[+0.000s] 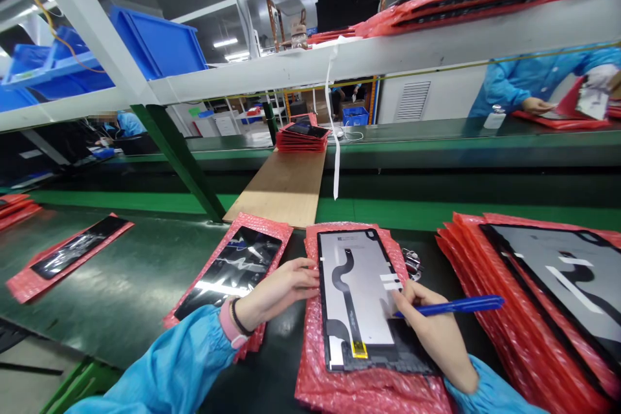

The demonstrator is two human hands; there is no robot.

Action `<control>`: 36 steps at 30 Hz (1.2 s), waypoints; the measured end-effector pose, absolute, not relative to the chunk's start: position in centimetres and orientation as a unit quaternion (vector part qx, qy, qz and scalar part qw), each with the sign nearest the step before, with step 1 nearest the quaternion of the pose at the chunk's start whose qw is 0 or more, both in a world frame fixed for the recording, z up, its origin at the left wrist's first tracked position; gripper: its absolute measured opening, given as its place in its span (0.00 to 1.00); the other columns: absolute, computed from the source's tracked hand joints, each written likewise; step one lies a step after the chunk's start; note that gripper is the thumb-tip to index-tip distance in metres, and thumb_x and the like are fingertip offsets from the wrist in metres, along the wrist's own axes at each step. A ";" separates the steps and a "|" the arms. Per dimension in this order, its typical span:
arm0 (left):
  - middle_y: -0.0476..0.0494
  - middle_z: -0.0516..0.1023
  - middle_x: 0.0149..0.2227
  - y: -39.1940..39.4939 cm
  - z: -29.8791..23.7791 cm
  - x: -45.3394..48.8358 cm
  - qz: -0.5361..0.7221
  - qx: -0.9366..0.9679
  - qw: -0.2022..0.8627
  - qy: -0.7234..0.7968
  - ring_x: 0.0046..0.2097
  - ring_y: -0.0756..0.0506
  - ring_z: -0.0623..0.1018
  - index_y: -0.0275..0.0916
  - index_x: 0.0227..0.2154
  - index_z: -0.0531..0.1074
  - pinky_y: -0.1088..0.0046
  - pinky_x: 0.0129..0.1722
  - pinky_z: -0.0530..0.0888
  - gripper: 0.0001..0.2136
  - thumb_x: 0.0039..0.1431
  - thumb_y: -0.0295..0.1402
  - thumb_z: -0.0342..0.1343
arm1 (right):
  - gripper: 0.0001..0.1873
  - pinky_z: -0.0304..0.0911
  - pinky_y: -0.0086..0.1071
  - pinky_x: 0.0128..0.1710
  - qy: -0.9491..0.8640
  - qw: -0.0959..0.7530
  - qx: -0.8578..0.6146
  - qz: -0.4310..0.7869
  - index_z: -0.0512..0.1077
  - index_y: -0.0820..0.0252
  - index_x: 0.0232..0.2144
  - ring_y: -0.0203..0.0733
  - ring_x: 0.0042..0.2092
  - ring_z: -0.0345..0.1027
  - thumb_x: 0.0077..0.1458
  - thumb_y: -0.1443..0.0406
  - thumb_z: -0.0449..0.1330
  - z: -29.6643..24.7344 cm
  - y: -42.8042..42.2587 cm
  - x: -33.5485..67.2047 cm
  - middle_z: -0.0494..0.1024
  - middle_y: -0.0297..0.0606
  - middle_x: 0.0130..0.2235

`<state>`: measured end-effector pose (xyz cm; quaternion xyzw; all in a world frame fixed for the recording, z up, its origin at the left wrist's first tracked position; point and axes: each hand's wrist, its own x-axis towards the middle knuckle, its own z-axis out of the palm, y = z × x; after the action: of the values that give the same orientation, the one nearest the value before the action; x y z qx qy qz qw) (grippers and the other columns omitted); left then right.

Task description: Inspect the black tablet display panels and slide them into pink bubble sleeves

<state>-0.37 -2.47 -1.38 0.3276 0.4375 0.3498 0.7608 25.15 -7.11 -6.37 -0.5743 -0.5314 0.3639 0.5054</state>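
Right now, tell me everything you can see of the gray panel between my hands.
The panel is rectangular, with a gray, metal-looking face, black edges and a black lower band. It lies flat, gray side up, on red bubble wrap. A dark, curving ribbon cable runs down to a yellow-edged patch near the bottom; white strips sit on the right. The left hand appears to touch its left edge; the right hand, holding a blue pen, is over its right side. Pen contact is unclear.

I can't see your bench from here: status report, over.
Left hand at left edge of panel; right hand gripping pen. Panel grey side up on red wrap. In the way: right hand, hiding part of panel's right side.
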 end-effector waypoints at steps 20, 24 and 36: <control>0.43 0.81 0.32 -0.8 -2.7 5.8 0.382 0.370 0.721 0.444 0.31 0.43 0.79 0.36 0.42 0.74 0.71 0.30 0.70 0.23 0.37 0.21 0.59 | 0.15 0.49 0.25 0.20 -0.434 0.593 -0.474 0.486 0.71 0.59 0.24 0.30 0.22 0.51 0.45 0.54 0.67 -6.2 -7.1 27.3 0.63 0.28 0.20; 0.40 0.81 0.35 -1.2 -2.9 5.4 0.398 0.378 0.712 0.439 0.34 0.42 0.79 0.36 0.44 0.73 0.69 0.34 0.71 0.24 0.39 0.24 0.61 | 0.15 0.54 0.26 0.23 -0.417 0.620 -0.470 0.471 0.74 0.57 0.33 0.33 0.26 0.58 0.48 0.53 0.65 -5.7 -6.9 28.2 0.70 0.33 0.24; 0.41 0.80 0.38 -1.1 -2.9 1.6 0.424 0.429 0.648 0.465 0.40 0.41 0.78 0.37 0.46 0.70 0.70 0.37 0.72 0.21 0.48 0.37 0.62 | 0.19 0.67 0.31 0.27 -0.424 0.632 -0.505 0.406 0.73 0.57 0.40 0.43 0.34 0.73 0.56 0.50 0.56 -6.7 -6.6 29.2 0.81 0.45 0.38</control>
<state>1.63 -1.12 -2.86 0.4289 0.4653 0.4237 0.6481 29.21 -6.55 -6.67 -0.5055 -0.4243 0.4058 0.6322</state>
